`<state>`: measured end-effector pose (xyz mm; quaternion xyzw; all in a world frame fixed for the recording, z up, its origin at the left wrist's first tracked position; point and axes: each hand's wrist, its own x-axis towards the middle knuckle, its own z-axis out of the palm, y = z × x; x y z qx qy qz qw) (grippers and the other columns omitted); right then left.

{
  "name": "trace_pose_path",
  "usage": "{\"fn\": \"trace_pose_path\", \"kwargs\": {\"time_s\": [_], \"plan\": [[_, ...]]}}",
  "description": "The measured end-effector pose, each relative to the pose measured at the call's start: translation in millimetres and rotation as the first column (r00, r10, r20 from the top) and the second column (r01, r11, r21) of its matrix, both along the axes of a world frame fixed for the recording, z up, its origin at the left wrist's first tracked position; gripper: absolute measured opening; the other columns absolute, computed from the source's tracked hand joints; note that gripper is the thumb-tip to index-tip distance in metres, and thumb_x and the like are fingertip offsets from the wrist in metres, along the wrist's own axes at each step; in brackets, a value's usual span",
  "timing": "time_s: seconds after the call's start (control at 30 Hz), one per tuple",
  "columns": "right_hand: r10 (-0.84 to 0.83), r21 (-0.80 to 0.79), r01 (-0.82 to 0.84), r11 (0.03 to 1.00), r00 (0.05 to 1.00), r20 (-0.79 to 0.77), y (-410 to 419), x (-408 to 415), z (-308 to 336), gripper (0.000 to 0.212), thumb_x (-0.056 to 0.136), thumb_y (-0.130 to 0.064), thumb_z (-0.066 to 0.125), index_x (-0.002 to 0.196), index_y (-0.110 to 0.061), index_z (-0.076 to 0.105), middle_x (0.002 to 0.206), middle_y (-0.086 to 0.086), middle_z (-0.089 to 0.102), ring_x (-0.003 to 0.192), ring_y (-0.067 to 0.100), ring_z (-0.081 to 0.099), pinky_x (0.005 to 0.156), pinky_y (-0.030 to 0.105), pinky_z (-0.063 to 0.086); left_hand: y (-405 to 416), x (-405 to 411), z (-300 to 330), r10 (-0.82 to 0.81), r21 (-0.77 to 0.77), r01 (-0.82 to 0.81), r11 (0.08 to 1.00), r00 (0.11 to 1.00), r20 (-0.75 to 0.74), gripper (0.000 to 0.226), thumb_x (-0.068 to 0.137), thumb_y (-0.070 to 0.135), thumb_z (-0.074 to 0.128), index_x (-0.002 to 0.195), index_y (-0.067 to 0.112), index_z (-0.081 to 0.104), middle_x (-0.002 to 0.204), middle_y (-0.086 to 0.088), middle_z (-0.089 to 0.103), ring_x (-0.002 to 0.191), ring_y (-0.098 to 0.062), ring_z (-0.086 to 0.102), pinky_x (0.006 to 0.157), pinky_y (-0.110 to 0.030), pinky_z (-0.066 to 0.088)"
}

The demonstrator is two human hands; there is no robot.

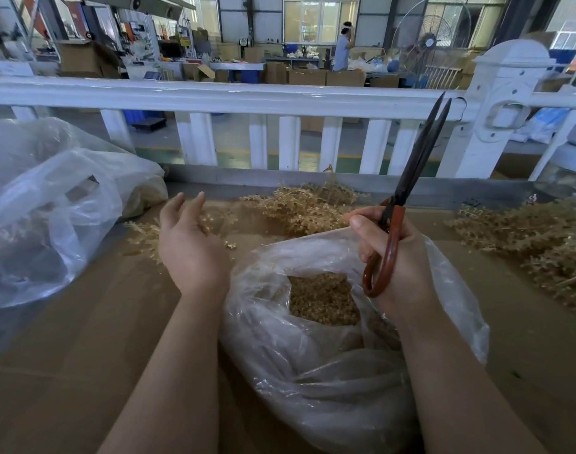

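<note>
Scissors (401, 191), long dark blades, red loop handles: being held upright in the right grip (411, 267), fingers curling through and round the handles, blades nearly closed and pointing up toward the white railing (214, 96). They are standing above the far rim of the clear plastic bag (280, 257), which is lying open on the worktop (83, 355) between the forearms and showing a fill of small golden cut pieces (322, 299). Left grip (188, 244): hanging open, fingers relaxed, holding nothing, hovering over a loose golden sprig (146, 234) beside the central sprig pile (299, 208). A second pile (525, 234) is lying to the right, well apart; a larger crumpled bag (51, 208) is sitting at far left. Step judged in hand: fetching the next sprig for trimming — nothing is being cut at present. The next move is calling for the left grip to close on one stem, lift it clear of the tangle and bring it over the bag mouth — the blades opening to meet it.
</note>
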<state>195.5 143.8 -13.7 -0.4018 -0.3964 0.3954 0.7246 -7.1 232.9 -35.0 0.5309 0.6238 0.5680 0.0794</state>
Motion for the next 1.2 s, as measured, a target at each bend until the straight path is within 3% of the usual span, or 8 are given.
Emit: {"fn": "trace_pose_path", "kwargs": {"time_s": [0.07, 0.17, 0.4, 0.53, 0.7, 0.83, 1.03, 1.2], "plan": [[-0.001, -0.002, 0.001, 1.000, 1.000, 0.008, 0.7, 1.2, -1.1, 0.027, 0.069, -0.023, 0.076, 0.090, -0.009, 0.069, 0.075, -0.002, 0.065, 0.058, 0.011, 0.041, 0.059, 0.022, 0.037, 1.8, 0.0, -3.9, 0.021, -0.110, -0.055, 0.992, 0.957, -0.288, 0.063, 0.085, -0.008, 0.051, 0.141, 0.021, 0.052, 0.157, 0.000, 0.036, 0.146, -0.023, 0.030, 0.121, -0.043, 0.014], [0.001, 0.000, -0.001, 1.000, 1.000, 0.016, 2.4, 1.7, -2.6, 0.024, 0.072, -0.019, 0.075, 0.092, -0.007, 0.068, 0.065, -0.008, 0.060, 0.054, 0.007, 0.045, 0.057, 0.017, 0.042, 4.4, 3.4, -7.8, -0.069, -0.302, -0.126, 0.945, 0.827, -0.558, 0.071, 0.089, 0.005, 0.047, 0.155, 0.024, 0.027, 0.164, 0.005, 0.019, 0.153, -0.023, 0.002, 0.119, -0.056, -0.012], [-0.022, -0.051, 0.024, 0.998, 0.999, 0.032, 7.5, 3.2, -5.0, 0.008, 0.081, -0.011, 0.074, 0.085, -0.012, 0.068, 0.060, -0.010, 0.058, 0.053, 0.001, 0.052, 0.054, 0.013, 0.044, 8.2, 11.4, -9.4, -0.276, -0.579, -0.145, 0.803, 0.769, -0.576, 0.067, 0.097, 0.041, 0.012, 0.158, 0.015, 0.004, 0.166, 0.000, -0.002, 0.152, -0.024, -0.014, 0.103, -0.058, -0.030], [-0.020, -0.090, 0.018, 0.996, 1.000, -0.012, 9.0, 6.7, -7.2, 0.007, 0.087, -0.008, 0.071, 0.086, -0.006, 0.065, 0.061, -0.005, 0.057, 0.048, 0.002, 0.052, 0.049, 0.013, 0.044, 5.6, 17.3, -5.1, -0.241, -0.541, -0.161, 0.826, 0.767, -0.595, 0.067, 0.102, 0.049, 0.009, 0.157, 0.015, -0.004, 0.166, -0.004, -0.007, 0.151, -0.027, -0.018, 0.108, -0.062, -0.025], [-0.088, -0.169, 0.113, 0.979, 0.985, 0.151, 12.6, 5.8, -10.6, 0.020, 0.085, -0.019, 0.078, 0.091, -0.001, 0.072, 0.075, 0.012, 0.067, 0.068, 0.027, 0.063, 0.073, 0.039, 0.058, -3.2, 32.3, 13.2, -0.088, -0.258, -0.142, 0.956, 0.698, -0.711, 0.054, 0.103, 0.038, 0.031, 0.155, 0.023, 0.025, 0.166, 0.000, 0.003, 0.151, -0.029, -0.017, 0.106, -0.059, -0.028], [-0.112, -0.199, 0.161, 0.967, 0.965, 0.238, 14.5, 2.2, -12.0, 0.030, 0.082, -0.024, 0.083, 0.092, 0.002, 0.072, 0.093, 0.027, 0.071, 0.091, 0.045, 0.069, 0.089, 0.060, 0.055, -7.7, 56.8, 23.4, -0.230, -0.234, 0.069, 0.970, 0.577, -0.783, 0.051, 0.090, 0.022, 0.052, 0.138, 0.035, 0.050, 0.163, 0.004, 0.020, 0.153, -0.027, -0.006, 0.100, -0.061, -0.032], [-0.135, -0.211, 0.233, 0.949, 0.909, 0.396, 18.5, 4.3, -17.0, 0.022, 0.078, -0.031, 0.085, 0.084, -0.013, 0.075, 0.078, 0.004, 0.076, 0.078, 0.019, 0.073, 0.079, 0.042, 0.060, 8.6, 83.0, 32.6, -0.636, -0.444, 0.458, 0.770, 0.490, -0.596, 0.062, 0.094, 0.009, 0.047, 0.149, 0.036, 0.037, 0.159, 0.007, 0.032, 0.147, -0.025, 0.025, 0.118, -0.056, 0.017], [-0.124, -0.234, 0.261, 0.936, 0.871, 0.475, 24.4, 6.0, -22.7, 0.016, 0.078, -0.035, 0.085, 0.080, -0.025, 0.073, 0.069, -0.010, 0.072, 0.060, 0.003, 0.066, 0.055, 0.017, 0.048, 17.0, 96.3, 30.8, -0.706, -0.569, 0.418, 0.708, 0.443, -0.553, 0.063, 0.094, 0.009, 0.046, 0.152, 0.029, 0.034, 0.145, -0.008, 0.050, 0.133, -0.036, 0.044, 0.106, -0.050, 0.041]]}}
